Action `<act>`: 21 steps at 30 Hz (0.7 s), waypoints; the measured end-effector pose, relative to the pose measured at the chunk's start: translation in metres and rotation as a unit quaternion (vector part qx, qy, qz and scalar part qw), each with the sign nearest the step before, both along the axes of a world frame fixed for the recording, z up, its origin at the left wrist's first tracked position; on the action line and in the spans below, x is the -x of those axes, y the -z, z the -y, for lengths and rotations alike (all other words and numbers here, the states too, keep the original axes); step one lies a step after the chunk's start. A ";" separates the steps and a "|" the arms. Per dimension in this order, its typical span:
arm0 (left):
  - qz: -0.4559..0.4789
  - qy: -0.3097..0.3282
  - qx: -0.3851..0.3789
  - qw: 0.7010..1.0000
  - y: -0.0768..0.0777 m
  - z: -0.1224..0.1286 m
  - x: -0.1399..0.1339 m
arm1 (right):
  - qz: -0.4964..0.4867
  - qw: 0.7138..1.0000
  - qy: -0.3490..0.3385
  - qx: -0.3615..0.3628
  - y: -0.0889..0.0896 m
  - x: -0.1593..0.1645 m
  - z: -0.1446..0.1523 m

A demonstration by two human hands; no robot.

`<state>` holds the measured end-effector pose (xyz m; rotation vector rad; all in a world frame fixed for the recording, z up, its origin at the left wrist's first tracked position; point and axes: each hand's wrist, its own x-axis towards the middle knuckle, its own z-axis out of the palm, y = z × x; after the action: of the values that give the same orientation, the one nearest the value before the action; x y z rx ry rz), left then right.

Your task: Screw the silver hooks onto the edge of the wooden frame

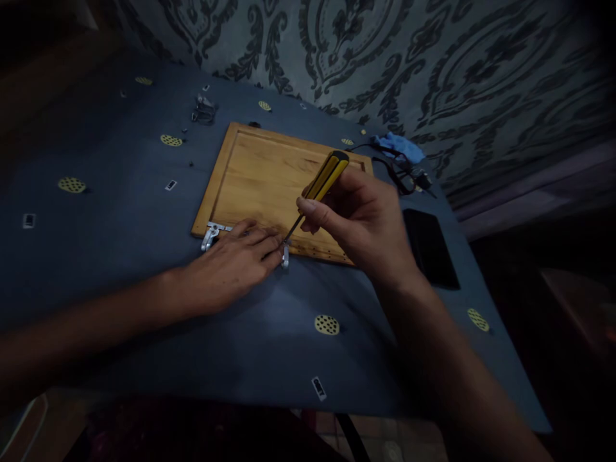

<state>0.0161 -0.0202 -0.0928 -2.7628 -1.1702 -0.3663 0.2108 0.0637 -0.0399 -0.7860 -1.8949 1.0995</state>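
A wooden panel [269, 167] with a raised border lies flat on the blue patterned table cover. Along its near edge sit two metal hinges, a left hinge [210, 236] and a right hinge [285, 256]. Between them my left hand [243, 256] rests flat, fingers stretched over the edge and the fingertips beside the right hinge. My right hand [363, 218] grips a screwdriver [327, 176] by its yellow and black handle. The tilted shaft reaches down to the right hinge; whether its tip sits in a screw is too small to tell. A row of small dark holes runs along the edge.
Several metal hinge parts [204, 110] lie at the back left. A blue cloth [399, 147] and dark cables [402, 173] are at the back right, near the patterned wall [356, 51]. A black flat object [430, 247] lies right of my right hand, by the table's edge.
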 end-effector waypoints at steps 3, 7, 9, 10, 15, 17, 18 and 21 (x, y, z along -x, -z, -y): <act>-0.001 0.004 0.002 1.000 0.000 0.000 0.000 | 0.004 0.999 -0.029 0.019 -0.006 -0.004 -0.001; -0.006 0.011 -0.011 1.000 -0.001 -0.001 0.000 | 0.008 0.999 -0.034 0.010 -0.008 -0.006 -0.001; -0.009 0.010 -0.017 1.000 -0.002 0.000 0.000 | 0.005 1.000 -0.023 -0.006 -0.005 -0.005 -0.001; -0.010 0.011 -0.018 1.000 -0.002 0.000 0.000 | 0.002 1.000 -0.016 -0.016 -0.003 -0.004 -0.001; -0.006 0.008 -0.018 1.000 -0.001 0.000 0.000 | 0.011 0.997 0.035 -0.068 0.007 0.000 0.001; -0.001 0.008 -0.019 1.000 0.000 0.000 0.000 | 0.007 0.995 0.056 -0.084 0.009 0.000 0.002; 0.000 0.009 -0.020 1.000 0.000 -0.001 0.000 | 0.001 0.994 0.067 -0.090 0.009 -0.001 0.003; 0.001 0.011 -0.023 1.000 0.001 -0.001 0.000 | -0.009 0.990 0.095 -0.101 0.008 -0.002 0.005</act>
<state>0.0164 -0.0190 -0.0937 -2.7386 -1.1169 -0.3933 0.2129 0.0589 -0.0475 -0.8185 -1.8399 0.7821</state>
